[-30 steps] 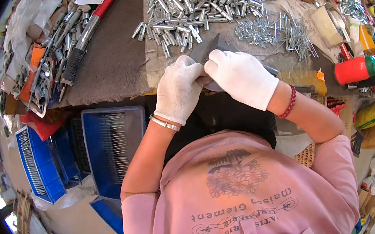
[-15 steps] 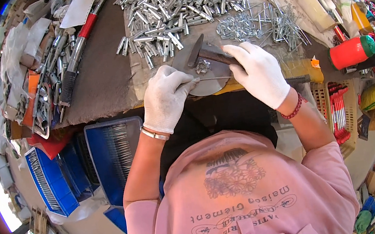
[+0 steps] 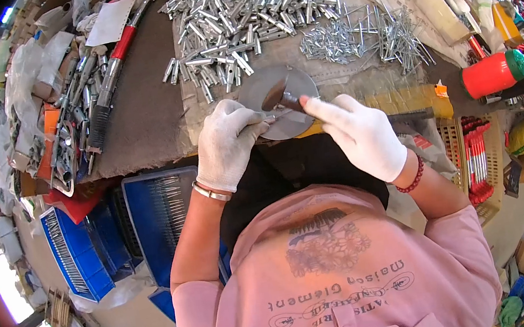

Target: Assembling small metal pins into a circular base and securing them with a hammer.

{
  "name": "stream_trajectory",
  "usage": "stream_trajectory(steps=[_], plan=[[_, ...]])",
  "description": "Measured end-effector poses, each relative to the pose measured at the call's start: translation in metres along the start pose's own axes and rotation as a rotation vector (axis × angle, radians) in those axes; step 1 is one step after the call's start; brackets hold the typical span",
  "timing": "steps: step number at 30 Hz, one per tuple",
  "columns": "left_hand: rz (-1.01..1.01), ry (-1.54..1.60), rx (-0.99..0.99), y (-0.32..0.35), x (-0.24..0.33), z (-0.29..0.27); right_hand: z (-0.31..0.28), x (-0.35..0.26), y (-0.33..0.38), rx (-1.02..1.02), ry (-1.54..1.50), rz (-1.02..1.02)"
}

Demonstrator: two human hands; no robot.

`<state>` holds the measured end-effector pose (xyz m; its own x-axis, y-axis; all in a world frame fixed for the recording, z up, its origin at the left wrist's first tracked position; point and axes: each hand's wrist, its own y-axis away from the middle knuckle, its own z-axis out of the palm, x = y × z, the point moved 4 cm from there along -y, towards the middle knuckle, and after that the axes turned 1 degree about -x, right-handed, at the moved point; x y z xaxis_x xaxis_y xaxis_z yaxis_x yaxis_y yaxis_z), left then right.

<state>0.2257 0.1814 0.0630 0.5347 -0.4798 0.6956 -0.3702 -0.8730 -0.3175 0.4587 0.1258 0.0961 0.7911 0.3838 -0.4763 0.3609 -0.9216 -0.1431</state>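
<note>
My left hand [image 3: 227, 143], in a white glove, pinches a small metal piece [image 3: 271, 116] over the near part of a round grey metal plate [image 3: 301, 81]. In my right hand [image 3: 364, 133], gloved too, is a hammer [image 3: 275, 94], gripped by its dark handle. Its slightly blurred head is over the plate, close to the left fingertips. My right hand hides most of the handle, and my left fingers cover part of the small piece.
A large heap of short metal tubes [image 3: 236, 15] covers the far bench. Thin metal pins [image 3: 395, 40] and smaller metal parts [image 3: 329, 43] lie right of it. Tools [image 3: 103, 85] crowd the left. A red-green spool [image 3: 494, 74] sits at right. Blue bins [image 3: 142, 235] stand below the bench edge.
My right hand and the hammer have come nearer to me, the head now beside my left fingertips. The thin rod that stretched between my hands no longer shows at full length.
</note>
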Motion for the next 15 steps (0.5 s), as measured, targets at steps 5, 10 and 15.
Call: stream_trajectory(steps=[5, 10, 15], plan=[[0.030, 0.060, -0.043, 0.001, -0.007, -0.004, -0.002, 0.019, -0.020, 0.121, 0.012, -0.011], [0.038, 0.094, -0.043, 0.005, -0.013, -0.001, 0.007, -0.006, -0.013, 0.155, 0.141, -0.081], [0.031, 0.014, 0.040, 0.014, -0.005, -0.003, 0.038, -0.007, 0.002, -0.069, -0.174, 0.159]])
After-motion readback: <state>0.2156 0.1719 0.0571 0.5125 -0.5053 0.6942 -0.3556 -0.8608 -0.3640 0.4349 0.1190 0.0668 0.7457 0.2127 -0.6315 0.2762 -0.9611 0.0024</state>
